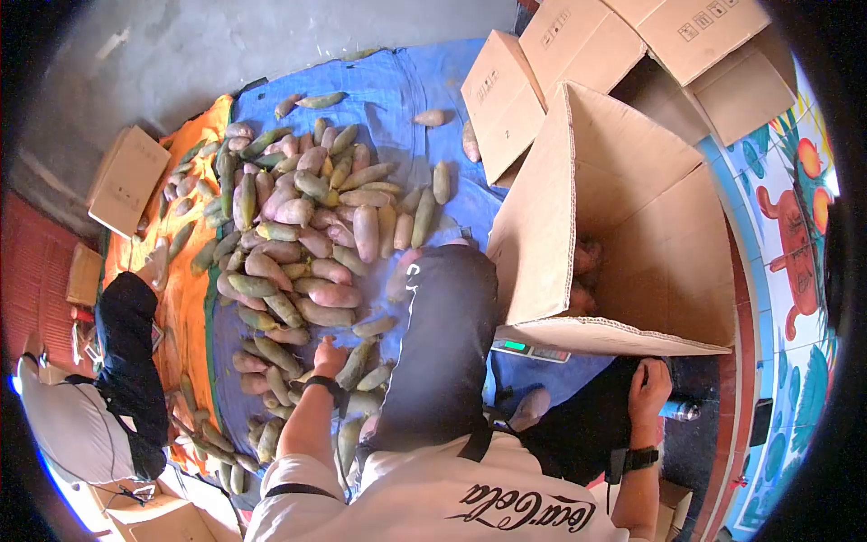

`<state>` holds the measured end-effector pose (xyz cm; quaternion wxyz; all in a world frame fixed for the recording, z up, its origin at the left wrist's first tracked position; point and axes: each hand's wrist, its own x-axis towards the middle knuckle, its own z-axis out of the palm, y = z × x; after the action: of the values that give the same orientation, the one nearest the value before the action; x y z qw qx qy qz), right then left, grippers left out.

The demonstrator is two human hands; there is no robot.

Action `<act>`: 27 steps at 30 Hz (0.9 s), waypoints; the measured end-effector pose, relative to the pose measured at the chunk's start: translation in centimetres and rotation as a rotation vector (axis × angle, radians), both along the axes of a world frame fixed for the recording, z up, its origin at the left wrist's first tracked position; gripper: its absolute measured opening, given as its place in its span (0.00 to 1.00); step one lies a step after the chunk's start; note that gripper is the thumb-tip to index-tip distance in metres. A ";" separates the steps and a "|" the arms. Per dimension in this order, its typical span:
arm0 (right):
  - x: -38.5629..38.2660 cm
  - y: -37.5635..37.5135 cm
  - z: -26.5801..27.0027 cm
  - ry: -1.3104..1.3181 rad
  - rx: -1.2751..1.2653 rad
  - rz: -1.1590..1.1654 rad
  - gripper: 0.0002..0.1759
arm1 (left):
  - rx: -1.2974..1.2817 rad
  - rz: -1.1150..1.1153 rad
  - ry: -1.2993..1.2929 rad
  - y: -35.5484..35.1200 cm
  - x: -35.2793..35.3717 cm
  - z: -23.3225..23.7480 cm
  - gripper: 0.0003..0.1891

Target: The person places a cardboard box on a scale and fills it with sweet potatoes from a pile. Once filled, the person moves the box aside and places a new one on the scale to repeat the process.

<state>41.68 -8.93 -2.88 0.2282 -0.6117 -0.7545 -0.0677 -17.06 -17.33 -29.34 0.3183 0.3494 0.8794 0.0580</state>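
Observation:
My left hand [330, 359], with a dark watch on its wrist, reaches over the near part of a large heap of oblong pinkish and green vegetables [302, 212]. Its fingers are partly stretched out, and I see nothing held in them. A green vegetable [355, 364] lies just beside that hand. My right hand [649, 387] rests on my right knee, fingers loosely bent and holding nothing visible. In front of it stands a tall open cardboard box [646, 226] with a few pinkish vegetables [582, 280] inside. Under the box, a scale [533, 350] shows a lit green display.
A blue tarp [397, 99] and an orange tarp [185, 312] lie under the heap. More cardboard boxes [582, 45] are stacked at the back right. Another person [126, 379] sits at the left. A bottle [680, 411] stands right of my knee.

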 end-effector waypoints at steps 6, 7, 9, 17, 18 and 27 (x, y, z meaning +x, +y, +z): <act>0.3 0.1 -0.3 -0.009 0.008 -0.006 0.01 | 0.101 -0.012 0.116 1.6 -2.7 -1.8 0.27; 0.3 0.1 -0.2 -0.021 -0.008 -0.018 0.01 | 0.131 -0.020 0.133 2.4 -2.9 -1.4 0.28; 0.2 0.2 -0.2 -0.035 -0.023 -0.036 0.01 | 0.105 0.036 0.122 3.5 -3.4 -1.7 0.30; -0.3 0.3 0.1 -0.084 -0.022 -0.025 0.05 | 0.232 -0.015 0.198 7.9 -5.5 -1.4 0.34; 0.0 0.2 -0.1 -0.087 -0.022 -0.030 0.05 | 0.190 -0.001 0.204 8.4 -5.4 -0.6 0.36; 3.1 -1.7 -3.1 -0.214 -0.025 -0.169 0.15 | 0.018 0.013 0.183 10.2 -4.9 -0.9 0.34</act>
<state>44.74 -10.61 -5.95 0.1322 -0.6652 -0.7210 -0.1422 -21.96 -7.09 -30.27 0.2331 0.3504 0.9064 0.0355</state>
